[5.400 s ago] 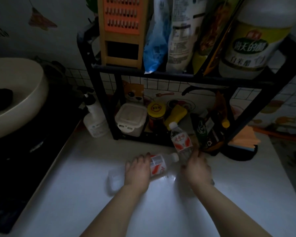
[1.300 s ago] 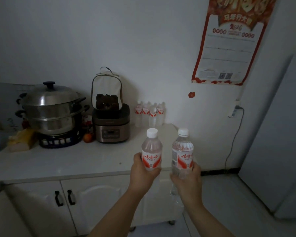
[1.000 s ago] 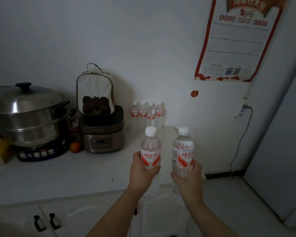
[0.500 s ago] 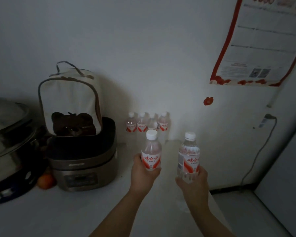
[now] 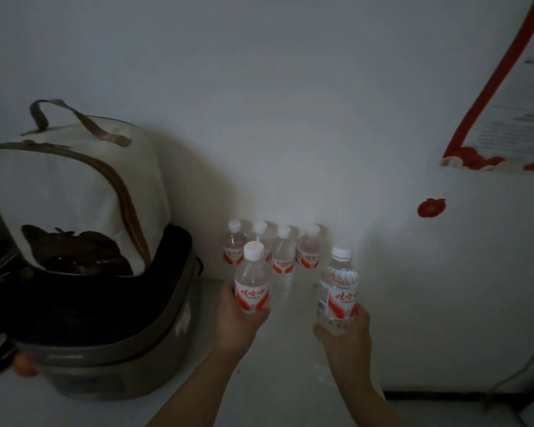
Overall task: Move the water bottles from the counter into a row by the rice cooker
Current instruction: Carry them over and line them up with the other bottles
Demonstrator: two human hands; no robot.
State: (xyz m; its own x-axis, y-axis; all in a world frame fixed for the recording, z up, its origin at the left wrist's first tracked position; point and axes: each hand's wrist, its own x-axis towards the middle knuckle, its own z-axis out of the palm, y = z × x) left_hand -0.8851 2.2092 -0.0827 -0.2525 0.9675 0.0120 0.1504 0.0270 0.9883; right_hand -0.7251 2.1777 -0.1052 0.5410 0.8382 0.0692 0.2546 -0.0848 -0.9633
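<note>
Left hand (image 5: 239, 323): closed around lower body of left-held bottle (image 5: 252, 282), upright; clear ribbed plastic, white screw cap, red-and-white label. Forearm extended forward from lower frame.

Right hand (image 5: 346, 334): wrapped round base of right-held bottle (image 5: 337, 288), upright, same make, label turned slightly left. Both bottles held above counter (image 5: 278, 380), apart from each other.

Row of four bottles (image 5: 275, 248): standing against wall (image 5: 290, 103), caps white, shoulders nearly touching, just beyond the held pair.

Rice cooker (image 5: 111, 328): left of row, rounded, dark lid, grey-brown shell. Narrow bare strip between cooker and row.

Cream fabric bag (image 5: 74, 186): atop cooker, brown piping, loop handle.

Counter's right edge close to right hand.
</note>
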